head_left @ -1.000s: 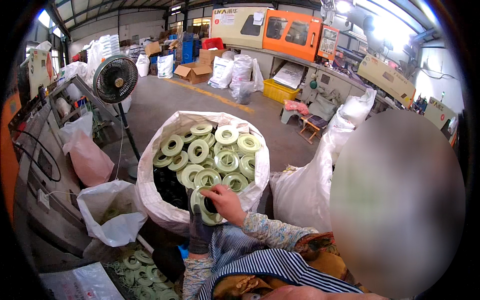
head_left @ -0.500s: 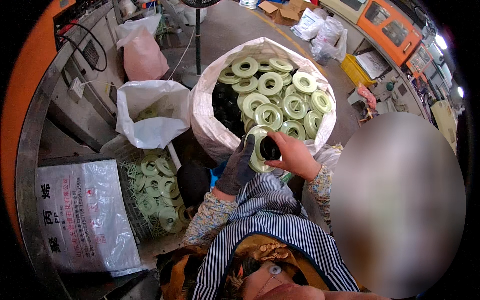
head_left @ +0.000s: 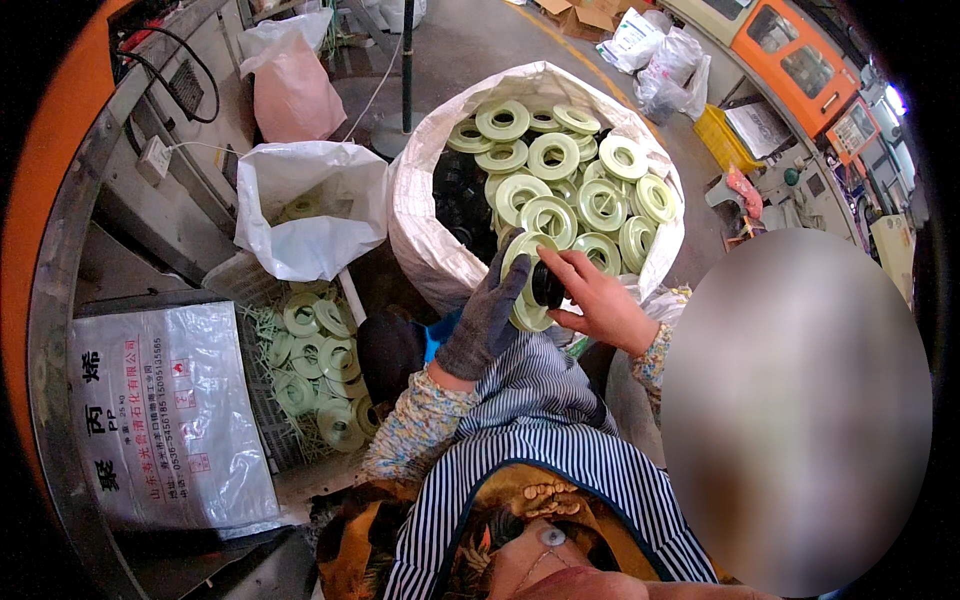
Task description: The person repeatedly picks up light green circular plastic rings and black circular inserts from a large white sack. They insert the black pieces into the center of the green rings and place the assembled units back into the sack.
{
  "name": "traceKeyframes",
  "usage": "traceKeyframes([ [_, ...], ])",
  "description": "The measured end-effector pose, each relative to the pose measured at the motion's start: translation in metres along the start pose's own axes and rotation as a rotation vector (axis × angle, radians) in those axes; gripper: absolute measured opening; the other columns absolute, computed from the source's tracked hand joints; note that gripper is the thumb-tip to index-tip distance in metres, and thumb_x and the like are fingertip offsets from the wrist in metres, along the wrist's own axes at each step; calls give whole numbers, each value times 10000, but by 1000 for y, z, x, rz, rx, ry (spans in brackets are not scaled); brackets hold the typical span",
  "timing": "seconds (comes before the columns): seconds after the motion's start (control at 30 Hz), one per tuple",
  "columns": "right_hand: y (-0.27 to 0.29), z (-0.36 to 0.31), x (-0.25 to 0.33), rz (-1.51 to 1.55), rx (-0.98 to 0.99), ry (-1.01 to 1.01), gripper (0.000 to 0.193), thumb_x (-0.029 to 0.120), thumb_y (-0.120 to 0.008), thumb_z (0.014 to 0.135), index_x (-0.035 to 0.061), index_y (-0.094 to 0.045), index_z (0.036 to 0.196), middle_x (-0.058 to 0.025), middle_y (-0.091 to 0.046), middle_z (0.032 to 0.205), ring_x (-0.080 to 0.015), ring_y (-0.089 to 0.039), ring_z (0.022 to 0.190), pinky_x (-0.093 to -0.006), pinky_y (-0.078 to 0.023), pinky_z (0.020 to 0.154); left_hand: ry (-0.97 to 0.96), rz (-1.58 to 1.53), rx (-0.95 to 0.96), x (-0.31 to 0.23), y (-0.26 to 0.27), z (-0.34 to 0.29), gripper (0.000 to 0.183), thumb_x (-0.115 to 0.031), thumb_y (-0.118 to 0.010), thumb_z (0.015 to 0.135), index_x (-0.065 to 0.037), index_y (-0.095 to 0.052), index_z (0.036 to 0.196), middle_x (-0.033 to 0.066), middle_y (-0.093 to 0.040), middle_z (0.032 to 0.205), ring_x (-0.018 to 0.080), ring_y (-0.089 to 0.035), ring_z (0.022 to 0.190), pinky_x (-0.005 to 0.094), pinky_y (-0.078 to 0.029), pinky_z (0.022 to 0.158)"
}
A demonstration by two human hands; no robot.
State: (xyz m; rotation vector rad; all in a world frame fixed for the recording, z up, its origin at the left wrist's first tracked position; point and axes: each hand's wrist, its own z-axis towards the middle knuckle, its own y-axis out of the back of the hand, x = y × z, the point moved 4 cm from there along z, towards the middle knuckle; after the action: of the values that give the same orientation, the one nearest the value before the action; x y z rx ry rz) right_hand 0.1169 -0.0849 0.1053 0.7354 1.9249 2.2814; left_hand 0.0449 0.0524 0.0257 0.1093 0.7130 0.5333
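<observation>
Together gripped: pale green ring (head_left: 527,285) upright between gloved left hand (head_left: 487,315) and bare right hand (head_left: 597,300), fingers (head_left: 556,262) clenched on dark core (head_left: 547,285), at near rim of white sack (head_left: 425,240).

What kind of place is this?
Probably a plastics factory floor: a big sack heaped with pale green rings, orange machines behind, and a crate of more rings.

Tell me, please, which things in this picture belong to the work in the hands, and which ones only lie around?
In the work:
- left hand, gloved, on the pale green ring
- right hand, bare, at the black part in that ring
- big white sack full of such rings

Lying about:
- smaller white bag
- crate of rings
- printed sack
- pink bag
</observation>
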Motion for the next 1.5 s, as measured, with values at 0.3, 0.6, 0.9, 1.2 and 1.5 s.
traceKeyframes([
  [0.3,-1,0,-4,-125,2,125,896,159,-727,691,102,-268,1459,-203,-475,1126,-374,-612,840,-437,-531,695,41,-20,75,8,-4,6,729,-21,-631,853,-180,-269,1466,252,-324,1449,418,-412,1295,438,-386,1065],
  [0.6,-9,1,-11,-270,3,196,851,143,-720,666,103,-336,1425,-191,-474,1176,-329,-615,867,-409,-538,699,35,-60,133,1,3,14,592,-25,-536,917,-135,-310,1453,225,-324,1451,408,-414,1294,412,-394,1064],
  [0.9,-23,3,-29,-105,9,142,879,239,-731,735,65,-251,1450,-192,-469,1110,-351,-610,863,-428,-529,695,33,87,221,12,0,13,727,-36,-627,792,-89,-310,1444,257,-355,1420,443,-408,1286,438,-392,1056],
  [1.2,-10,2,-43,30,-156,243,860,202,-742,697,118,-306,1433,-175,-467,1085,-356,-600,869,-434,-523,711,130,-334,127,6,-7,31,469,-181,-529,968,-32,-374,1385,191,-424,1366,296,-485,1240,371,-430,1017],
  [1.5,-1,-6,-38,-67,-102,167,832,183,-748,663,126,-366,1400,-163,-475,1090,-347,-597,880,-429,-531,710,70,-197,111,4,-15,35,468,-189,-538,969,-16,-388,1377,167,-451,1357,235,-512,1209,329,-455,994],
])
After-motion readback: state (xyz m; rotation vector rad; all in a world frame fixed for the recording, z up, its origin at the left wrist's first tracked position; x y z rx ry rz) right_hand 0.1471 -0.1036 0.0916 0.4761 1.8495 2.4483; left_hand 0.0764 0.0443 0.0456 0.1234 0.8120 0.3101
